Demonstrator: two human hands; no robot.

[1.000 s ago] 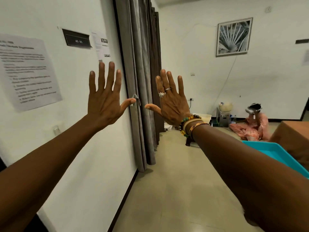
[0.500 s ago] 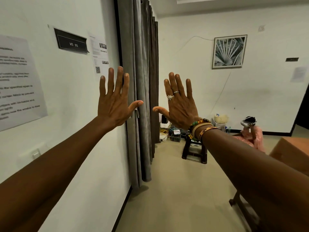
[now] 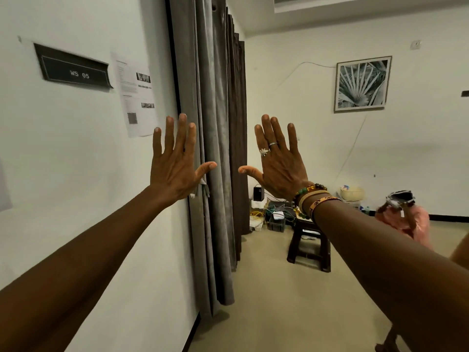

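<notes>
Both hands are held up flat before the camera: the left hand [image 3: 175, 171] and the right hand [image 3: 279, 168], which wears rings and wrist beads, grip nothing, fingers straight and spread, thumbs pointing at each other. Beyond the gap between them hangs the grey curtain [image 3: 215, 123], gathered in folds at the right edge of the white wall [image 3: 76, 174] and apparently untouched. A black sign [image 3: 73, 68] and a printed sheet [image 3: 135, 97] are fixed to that wall; a dark stool [image 3: 308, 247] stands on the floor farther off. This appears to be a show of empty hands before any handling. Taking the curtain would likely call for a forward reach to its near fold.
</notes>
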